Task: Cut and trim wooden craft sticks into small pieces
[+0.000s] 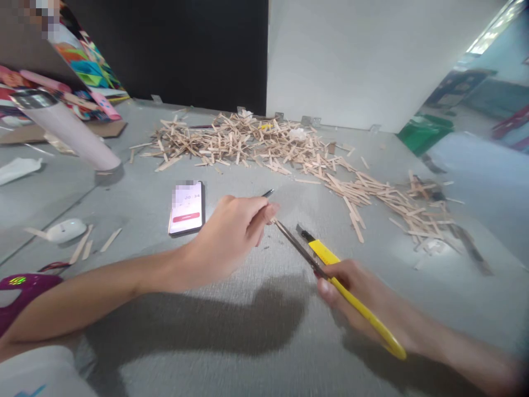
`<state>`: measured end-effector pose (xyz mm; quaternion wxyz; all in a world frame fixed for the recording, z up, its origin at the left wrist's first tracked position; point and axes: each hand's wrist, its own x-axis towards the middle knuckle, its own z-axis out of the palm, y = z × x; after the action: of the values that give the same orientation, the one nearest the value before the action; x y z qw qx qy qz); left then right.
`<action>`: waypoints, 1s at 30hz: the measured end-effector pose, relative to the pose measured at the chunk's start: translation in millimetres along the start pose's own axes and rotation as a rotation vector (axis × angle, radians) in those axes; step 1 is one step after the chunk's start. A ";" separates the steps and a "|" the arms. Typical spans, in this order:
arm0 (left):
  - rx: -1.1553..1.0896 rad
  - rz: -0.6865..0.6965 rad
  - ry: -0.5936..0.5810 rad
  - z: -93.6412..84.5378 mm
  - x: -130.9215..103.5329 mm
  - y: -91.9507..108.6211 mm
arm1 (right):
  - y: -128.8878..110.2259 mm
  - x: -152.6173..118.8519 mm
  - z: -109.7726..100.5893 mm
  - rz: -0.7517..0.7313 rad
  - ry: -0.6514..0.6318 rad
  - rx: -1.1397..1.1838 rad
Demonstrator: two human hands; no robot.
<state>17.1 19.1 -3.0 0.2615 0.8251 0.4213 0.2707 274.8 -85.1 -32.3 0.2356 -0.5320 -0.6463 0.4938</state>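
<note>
My left hand (231, 237) is closed in a pinch in the middle of the view, and what lies between its fingertips is too small to make out. A dark pointed tip (268, 193) shows just beyond those fingers. The fingers of my right hand (357, 292) are wrapped round a yellow-handled metal tool (363, 311), whose long thin metal part reaches up to the left fingertips. A yellow utility knife (323, 252) with a dark tip is beside the tool, its lower end hidden by my right hand; whether that hand touches it I cannot tell.
Many thin wooden strips (239, 140) are heaped along the back and trail right. A lit phone (185, 208) lies left of centre. Farther left are a white mouse (66, 230), loose strips (111, 240) and a pale bottle (74, 129). A green bin (425, 132) stands beyond the right edge.
</note>
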 end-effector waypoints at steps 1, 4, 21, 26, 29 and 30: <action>-0.012 -0.004 0.009 1.3 -0.4 -0.1 | 1.7 0.7 1.8 0.000 0.006 -0.018; -0.028 -0.014 0.026 3.5 -1.2 0.1 | 8.4 3.8 7.0 -0.026 0.050 -0.031; -0.088 -0.063 -0.094 -9.9 1.1 4.0 | 33.9 8.5 9.5 -0.005 -0.012 -0.034; -0.087 -0.066 -0.101 -13.9 0.4 5.9 | 32.8 11.6 13.3 -0.023 0.026 -0.102; -0.095 -0.070 -0.102 -16.2 2.1 7.4 | 31.0 15.2 13.4 -0.040 0.005 -0.151; -0.102 -0.074 -0.095 -15.9 2.8 7.1 | 31.3 16.5 13.3 -0.044 0.009 -0.160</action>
<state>11.9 21.0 13.7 0.3329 0.8066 0.4241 0.2424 272.7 -76.7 -69.1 0.2060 -0.5370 -0.6941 0.4329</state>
